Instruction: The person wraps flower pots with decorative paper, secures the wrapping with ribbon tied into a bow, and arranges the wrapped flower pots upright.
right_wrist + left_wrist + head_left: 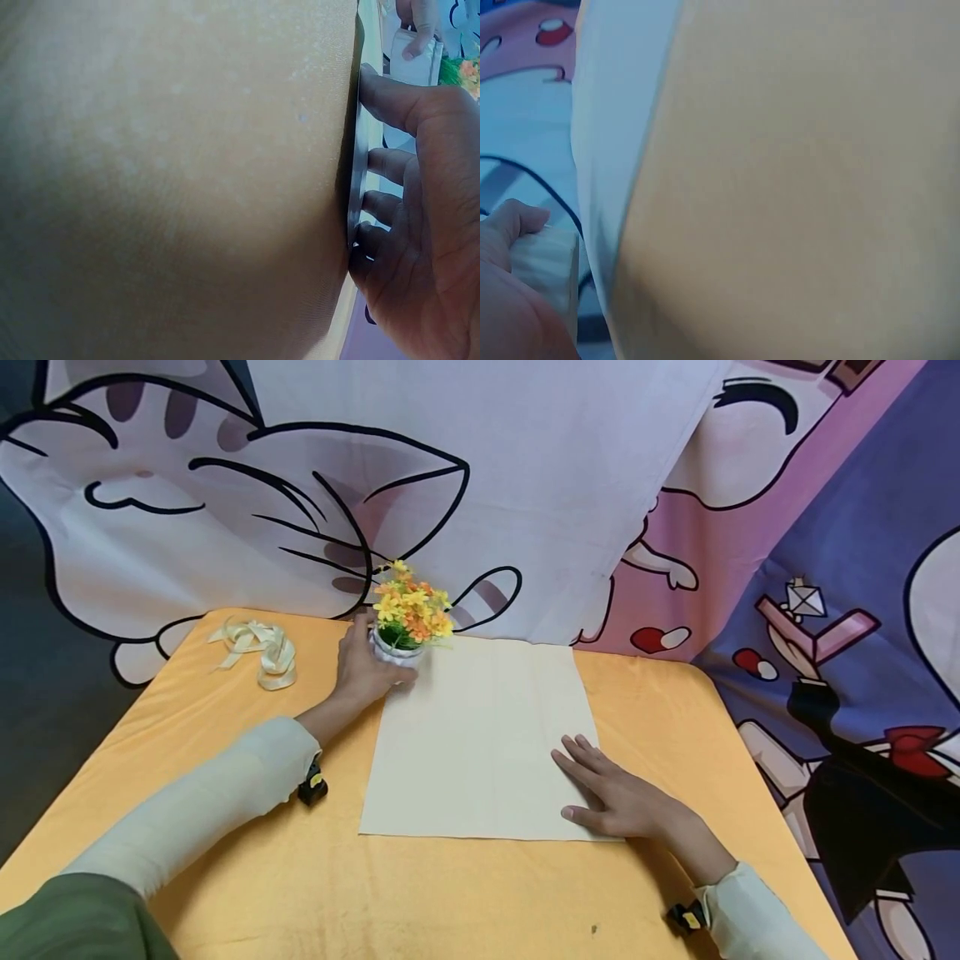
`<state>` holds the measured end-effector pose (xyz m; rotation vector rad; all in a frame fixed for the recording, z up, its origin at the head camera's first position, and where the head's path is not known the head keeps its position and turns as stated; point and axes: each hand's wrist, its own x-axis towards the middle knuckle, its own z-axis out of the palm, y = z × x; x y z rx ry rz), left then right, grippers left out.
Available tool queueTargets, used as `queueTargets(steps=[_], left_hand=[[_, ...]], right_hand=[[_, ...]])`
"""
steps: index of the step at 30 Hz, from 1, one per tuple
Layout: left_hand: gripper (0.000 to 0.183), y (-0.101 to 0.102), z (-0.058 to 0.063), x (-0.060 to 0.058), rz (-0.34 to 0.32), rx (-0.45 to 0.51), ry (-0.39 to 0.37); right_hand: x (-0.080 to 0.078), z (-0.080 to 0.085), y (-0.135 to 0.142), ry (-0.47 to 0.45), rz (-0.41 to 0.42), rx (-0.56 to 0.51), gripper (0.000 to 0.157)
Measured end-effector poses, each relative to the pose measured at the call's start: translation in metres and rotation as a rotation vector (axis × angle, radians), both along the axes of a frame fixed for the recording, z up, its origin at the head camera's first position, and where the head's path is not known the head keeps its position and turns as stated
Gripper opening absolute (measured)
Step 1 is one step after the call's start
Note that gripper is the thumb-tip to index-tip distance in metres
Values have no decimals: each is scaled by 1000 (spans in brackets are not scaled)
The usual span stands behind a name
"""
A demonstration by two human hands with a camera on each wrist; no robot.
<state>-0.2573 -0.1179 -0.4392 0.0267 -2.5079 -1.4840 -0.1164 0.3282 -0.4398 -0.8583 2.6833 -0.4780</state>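
Observation:
A small white flower pot (396, 652) with yellow and orange artificial flowers (412, 604) stands upright at the far left corner of a cream sheet (487, 743). My left hand (366, 662) grips the pot from its left side, with the thumb across its front. In the left wrist view the thumb of the left hand (514, 255) lies against the white pot (547, 270). On the sheet's right edge rests my right hand (607, 789), its fingers spread and fairly straight. The right wrist view shows the fingertips of the right hand (420, 202) touching the sheet.
A loosely coiled cream ribbon (262, 652) lies on the yellow tablecloth (480, 893) at the back left. Behind the table hangs a cartoon-printed cloth (540, 510), and another blue printed cloth (847, 610) hangs along the right side.

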Motion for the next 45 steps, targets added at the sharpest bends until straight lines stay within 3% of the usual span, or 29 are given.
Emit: queueTargets(steps=[5,18,28,34,41,42,45], left_hand=[[107,21,6,5,-62,24,-7],[113,73,14,13,-204,99,-114],[115,117,14,13,-283,81,-144],[106,132,18,13,-304,-6,-135],[112,144,19,8,-357,-122,-94],[113,146,18,7,-363,-135,-89],[117,152,-2,-8,-368,-175,-55]], right_hand=[[0,0,1,7,-2,3,86],[0,0,1,9,-3,14,86],[0,-2,4,-8,-6,32,86],[-1,0,3,1,14,29,85],[-1,1,2,9,29,23,85],[-1,1,2,9,29,21,85],[0,1,3,11,28,21,85]])
